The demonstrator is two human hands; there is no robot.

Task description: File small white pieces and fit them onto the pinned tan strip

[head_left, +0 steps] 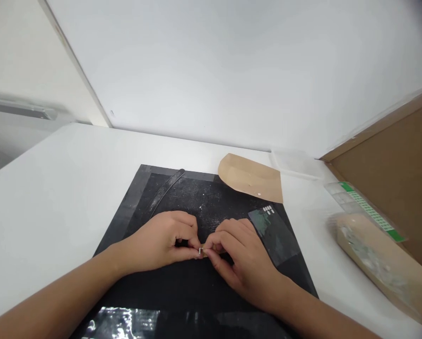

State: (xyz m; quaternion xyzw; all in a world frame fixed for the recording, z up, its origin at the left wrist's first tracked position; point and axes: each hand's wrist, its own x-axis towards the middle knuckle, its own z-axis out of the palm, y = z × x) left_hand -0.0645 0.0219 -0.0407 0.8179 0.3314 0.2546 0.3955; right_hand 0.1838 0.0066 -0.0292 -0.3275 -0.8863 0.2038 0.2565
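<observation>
Over the black mat, my left hand pinches a small white piece between thumb and forefinger. My right hand meets it from the other side, its thumb and forefinger closed on a narrow tan strip that touches or nearly touches the white piece. Most of the strip is hidden under the right fingers. Several small white oval pieces lie on a dark glossy sheet to the right. A dark curved nail file rests behind my left hand.
A tan paper sheet overlaps the mat's back right corner. Farther right are a clear plastic case with a green-and-white label and a tan container with clear wrapping. A clear tray stands near the wall. White specks dot the mat.
</observation>
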